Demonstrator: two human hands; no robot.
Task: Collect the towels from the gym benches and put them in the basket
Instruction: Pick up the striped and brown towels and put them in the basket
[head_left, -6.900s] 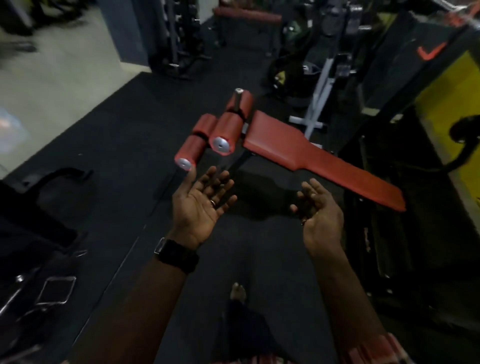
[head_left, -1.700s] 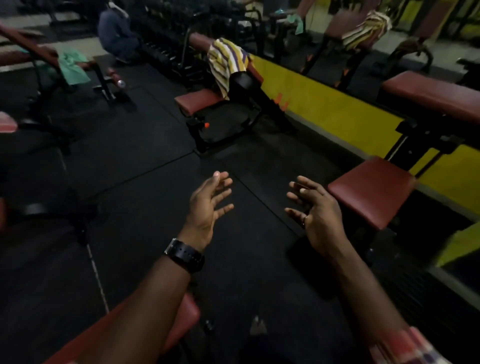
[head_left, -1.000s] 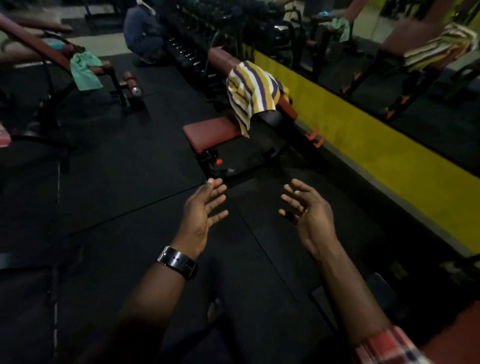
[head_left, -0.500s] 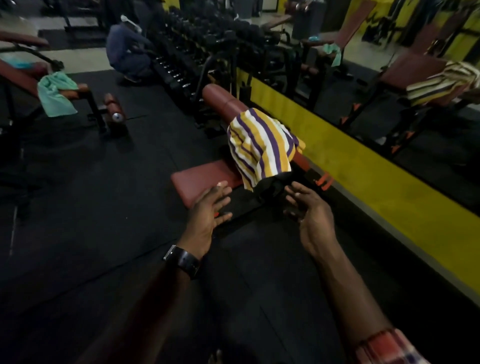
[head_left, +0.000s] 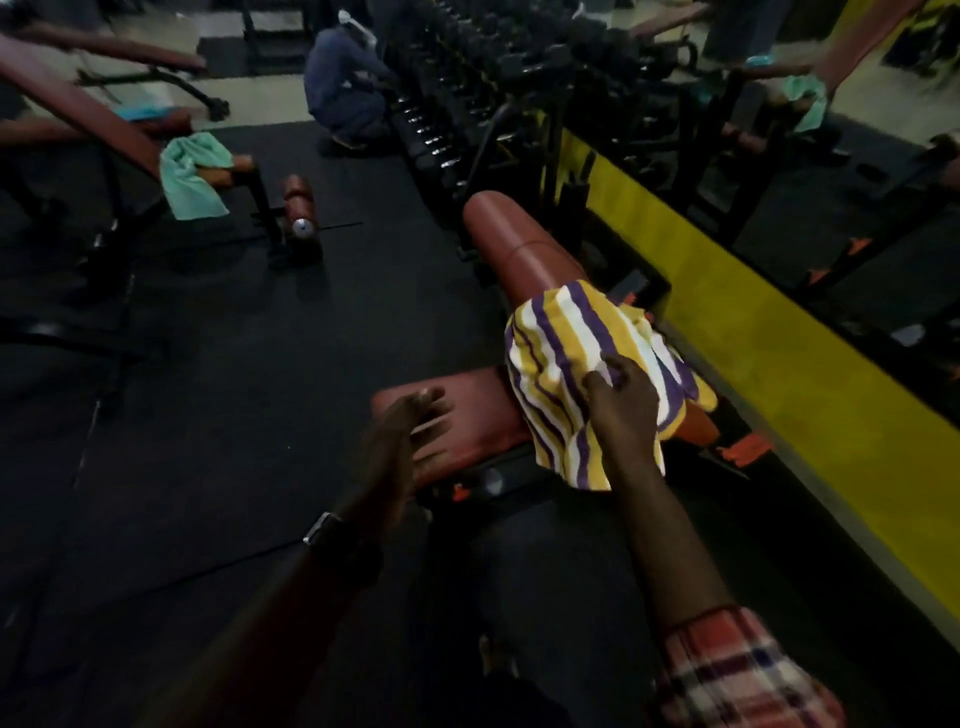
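- A yellow, white and purple striped towel (head_left: 566, 353) is seen draped over the red bench (head_left: 514, 244), at the place where the sloped backrest meets the flat seat; its lower edge is hung over the seat's right side.
- The right hand (head_left: 621, 410) is laid on top of the striped towel with its fingers (head_left: 597, 376) bent down onto the cloth; whether fabric is actually pinched between them cannot be told.
- The left hand (head_left: 415, 431) is held flat over the bench seat, just left of the towel, with fingers straight and spread; it is blurred, so contact with the padding cannot be judged.
- A watch (head_left: 332, 530) is worn on the left wrist, and a plaid sleeve (head_left: 727, 670) is seen on the right arm.
- A green towel (head_left: 189, 174) is hung over a second bench (head_left: 78, 98) well to the left, across the black floor (head_left: 208, 415).
- Another green towel (head_left: 805, 98) is visible far off at the upper right.
- A crouching person (head_left: 343, 93) is seen beside the dumbbell rack (head_left: 467, 78) beyond the bench.
- A yellow band (head_left: 779, 374) is run along the bench's right.
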